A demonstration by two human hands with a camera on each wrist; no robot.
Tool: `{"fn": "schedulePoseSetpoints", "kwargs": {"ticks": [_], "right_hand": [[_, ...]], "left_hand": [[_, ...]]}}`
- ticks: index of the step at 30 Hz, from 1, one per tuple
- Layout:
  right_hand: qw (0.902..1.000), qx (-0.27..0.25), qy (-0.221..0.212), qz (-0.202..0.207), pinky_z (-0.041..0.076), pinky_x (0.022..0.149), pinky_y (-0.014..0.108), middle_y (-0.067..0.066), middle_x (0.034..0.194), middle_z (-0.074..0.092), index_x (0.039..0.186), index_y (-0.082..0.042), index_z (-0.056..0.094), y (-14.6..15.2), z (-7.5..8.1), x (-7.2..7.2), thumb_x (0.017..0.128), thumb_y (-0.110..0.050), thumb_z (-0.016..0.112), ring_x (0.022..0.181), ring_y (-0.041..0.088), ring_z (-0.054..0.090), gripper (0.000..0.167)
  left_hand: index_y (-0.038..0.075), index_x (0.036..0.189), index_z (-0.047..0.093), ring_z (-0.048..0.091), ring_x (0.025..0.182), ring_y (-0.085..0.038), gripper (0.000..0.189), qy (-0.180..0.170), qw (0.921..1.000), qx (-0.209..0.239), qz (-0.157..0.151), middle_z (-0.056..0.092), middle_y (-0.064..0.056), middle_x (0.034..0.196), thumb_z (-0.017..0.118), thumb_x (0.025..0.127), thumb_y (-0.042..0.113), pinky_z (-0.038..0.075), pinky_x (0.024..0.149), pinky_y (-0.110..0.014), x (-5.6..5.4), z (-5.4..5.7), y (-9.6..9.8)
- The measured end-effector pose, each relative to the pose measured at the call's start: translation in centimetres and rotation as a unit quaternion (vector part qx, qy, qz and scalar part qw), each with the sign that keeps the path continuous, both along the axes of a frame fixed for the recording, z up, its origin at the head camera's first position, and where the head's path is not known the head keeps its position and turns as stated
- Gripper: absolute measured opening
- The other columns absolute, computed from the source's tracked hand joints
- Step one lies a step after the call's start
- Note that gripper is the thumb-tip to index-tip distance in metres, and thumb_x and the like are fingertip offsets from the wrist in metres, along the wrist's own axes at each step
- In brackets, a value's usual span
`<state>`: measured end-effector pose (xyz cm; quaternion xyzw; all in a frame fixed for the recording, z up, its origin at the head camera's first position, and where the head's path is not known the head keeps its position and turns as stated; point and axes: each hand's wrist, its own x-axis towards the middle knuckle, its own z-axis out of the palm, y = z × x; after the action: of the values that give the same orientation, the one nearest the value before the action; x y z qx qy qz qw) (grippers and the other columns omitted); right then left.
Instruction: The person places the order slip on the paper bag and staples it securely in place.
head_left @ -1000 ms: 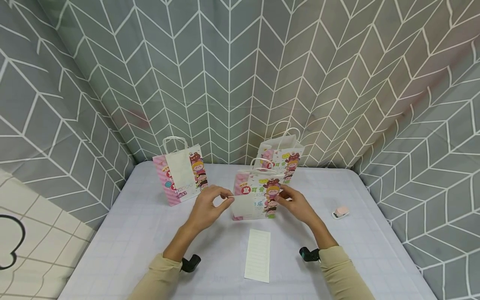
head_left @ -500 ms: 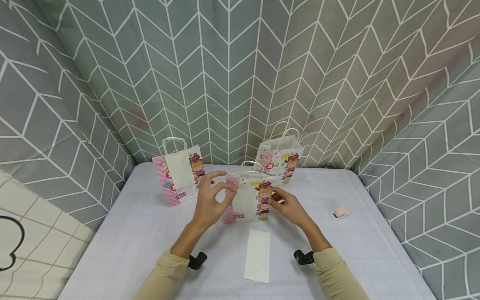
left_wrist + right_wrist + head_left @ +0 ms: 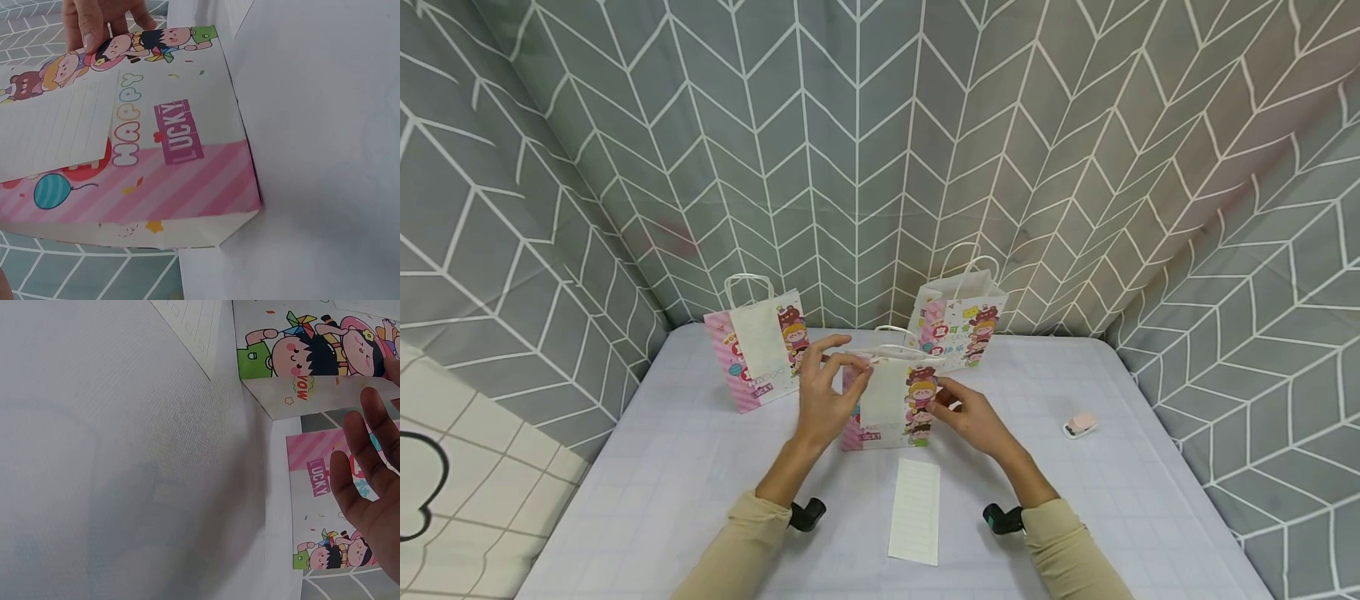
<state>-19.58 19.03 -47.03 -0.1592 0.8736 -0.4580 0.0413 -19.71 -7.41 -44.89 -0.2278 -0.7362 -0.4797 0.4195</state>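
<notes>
- The left hand point(image 3: 826, 398) is sitting higher in the head view than a second ago, and the lined sheet point(image 3: 882, 392) is riding up with it, now covering the red emblem that was showing on the front bag point(image 3: 920, 402).
- That bag is also standing slightly further left and lower in the frame than a second ago, just below centre.
- For the work in hand, this is probably bringing the sheet's top level with the bag's rim, much as the left bag point(image 3: 728, 363) is wearing its own strip from the top down.
- The left hand is pinching narrowly with thumb and forefinger at the sheet's upper left corner; whether it is also gripping the rim I cannot tell.
- The right hand point(image 3: 968, 410) is holding the bag's right edge, its thumb pressing on the printed front.
- The front bag is standing upright on the worktop point(image 3: 662, 517), showing pink stripes down its left side, cartoon figures down its right and white handles on top.
- In the left wrist view, the sheet is lying a little askew over the print, leaving "HAPPY" and "LUCKY" showing.
- A second lined sheet point(image 3: 916, 510) is lying at lower centre, while the rear bag point(image 3: 955, 333) is standing behind, to the upper right.
</notes>
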Motion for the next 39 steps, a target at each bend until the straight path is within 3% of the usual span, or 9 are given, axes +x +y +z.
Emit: {"fn": "schedulePoseSetpoints", "kwargs": {"ticks": [11,17,20,25,32,39], "right_hand": [[1.0000,0.009,-0.002,0.001,0.050,0.084,0.038,0.002,0.101,0.066,0.138,-0.013,0.057,-0.1,0.2,0.2,0.097,-0.026,0.069,0.095,0.020,0.058,0.045],[0.9999,0.010,0.002,0.004,0.050,0.083,0.038,0.002,0.101,0.066,0.138,-0.012,0.057,-0.1,0.1,0.2,0.096,-0.026,0.069,0.094,0.020,0.059,0.046],[0.9999,0.007,0.004,0.007,0.050,0.082,0.037,0.002,0.100,0.066,0.139,-0.011,0.057,-0.1,0.1,0.2,0.096,-0.026,0.069,0.094,0.019,0.058,0.047],[0.9999,0.007,0.011,0.005,0.050,0.082,0.037,0.002,0.100,0.066,0.139,-0.010,0.057,-0.2,0.2,0.4,0.096,-0.026,0.069,0.095,0.019,0.059,0.048],[0.9991,0.019,0.037,0.005,0.049,0.080,0.037,0.003,0.103,0.064,0.130,-0.011,0.061,-0.2,0.3,0.3,0.093,-0.023,0.071,0.096,0.021,0.059,0.040],[0.9970,0.016,0.076,-0.005,0.045,0.095,0.055,0.008,0.129,0.052,0.124,-0.010,0.065,-0.8,1.1,0.1,0.090,-0.029,0.076,0.119,0.031,0.049,0.041]], "left_hand": [[0.011,0.088,0.069,0.050,0.121,-0.030,0.015,0.000,0.9996,0.018,0.019,0.060,-0.013,0.126,0.083,0.081,0.013,0.037,0.093,-0.040,-0.4,-0.4,0.8],[0.006,0.117,0.065,0.053,0.122,-0.029,0.038,-0.006,0.9997,0.022,0.012,0.060,-0.012,0.128,0.081,0.084,0.013,0.036,0.104,-0.043,-0.3,-0.4,1.0],[0.006,0.124,0.066,0.058,0.117,-0.026,0.041,-0.020,0.9995,0.023,0.002,0.065,-0.009,0.123,0.080,0.085,0.011,0.040,0.102,-0.039,-0.3,-0.4,1.1],[0.009,0.116,0.072,0.062,0.104,-0.023,0.030,-0.044,0.9987,0.023,-0.012,0.071,-0.005,0.109,0.079,0.086,0.010,0.045,0.092,-0.034,-0.2,-0.3,1.2],[0.008,0.108,0.073,0.064,0.100,-0.022,0.023,-0.046,0.9986,0.023,-0.016,0.072,-0.004,0.103,0.080,0.086,0.010,0.046,0.089,-0.033,0.1,0.2,1.0],[0.010,0.104,0.073,0.065,0.094,-0.021,0.020,-0.067,0.9973,0.012,-0.026,0.073,-0.003,0.099,0.080,0.085,0.011,0.046,0.081,-0.037,0.1,0.5,0.7]]}}
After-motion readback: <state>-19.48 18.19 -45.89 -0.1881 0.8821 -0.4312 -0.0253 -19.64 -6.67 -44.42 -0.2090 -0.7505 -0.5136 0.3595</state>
